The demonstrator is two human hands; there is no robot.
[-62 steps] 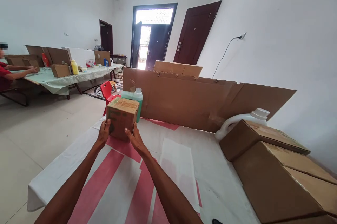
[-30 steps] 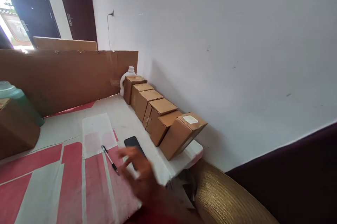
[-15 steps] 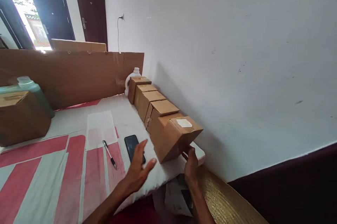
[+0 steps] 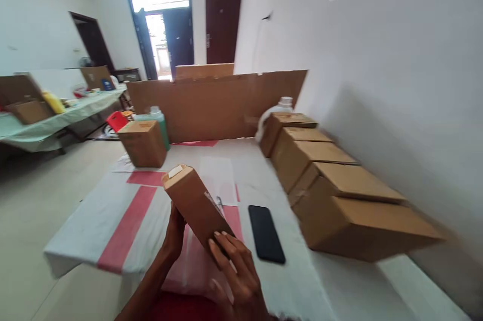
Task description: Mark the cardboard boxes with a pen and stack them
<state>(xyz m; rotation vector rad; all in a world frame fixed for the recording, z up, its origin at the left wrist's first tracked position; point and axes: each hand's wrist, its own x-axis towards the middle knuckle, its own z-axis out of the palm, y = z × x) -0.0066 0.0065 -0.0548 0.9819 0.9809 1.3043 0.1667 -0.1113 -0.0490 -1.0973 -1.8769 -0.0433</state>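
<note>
1. White walls and a long table [image 4: 113, 220] under a red-and-white cloth set the scene, and you have a small cardboard box [image 4: 196, 205] up off that cloth, tilted, its label end pointing away from you.
2. Your left hand [image 4: 174, 234] presses the box's near left side, fingers wrapped against it; your right hand [image 4: 236, 265] cups the lower right edge, fingers spread and clamped on the cardboard.
3. Just right of the box a black phone [image 4: 266, 233] lies flat, and a pen [image 4: 219, 204] peeks out behind the box.
4. Further right, a row of closed boxes [image 4: 339, 200] runs along the wall toward a white jug [image 4: 281, 107].
5. Across the table another box [image 4: 142, 142] stands beside a green bottle [image 4: 158, 119], before a cardboard screen [image 4: 215, 102].
6. It looks like you're mid-carry: the box is lifted, not yet set down. The next move calls for a steady two-handed grip and a path clear of the phone.
</note>
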